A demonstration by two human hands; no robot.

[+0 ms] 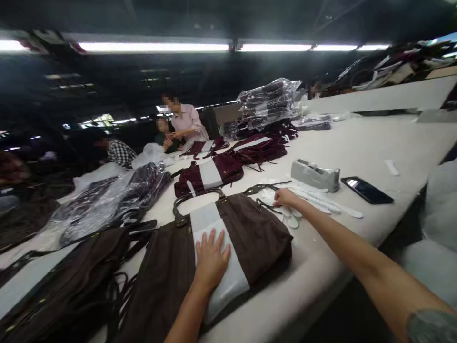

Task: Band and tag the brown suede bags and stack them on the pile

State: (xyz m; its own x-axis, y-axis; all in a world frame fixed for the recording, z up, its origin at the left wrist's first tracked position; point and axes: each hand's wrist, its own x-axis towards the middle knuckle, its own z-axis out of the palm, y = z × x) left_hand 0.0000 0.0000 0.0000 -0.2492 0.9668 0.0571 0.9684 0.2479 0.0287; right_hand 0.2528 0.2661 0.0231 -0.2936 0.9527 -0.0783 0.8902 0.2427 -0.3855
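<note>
A brown suede handbag (250, 233) lies flat on the long white table (357, 147), wrapped round its middle by a white paper band (203, 216). My left hand (211, 257) rests on that band, fingers spread flat, holding nothing. My right hand (285, 197) reaches out past the bag's far corner to a scatter of white paper strips (321, 202). Its fingers are curled down on them; what they hold is hidden. A dark strap (264, 186) lies just beyond that hand.
A grey tape dispenser (314, 175) and a black phone (366, 189) sit right of the strips. Maroon banded bags (209, 176) and bagged stacks (267, 102) lie farther back; more brown bags (71, 286) are at the left. Other people (185, 121) work at the far end.
</note>
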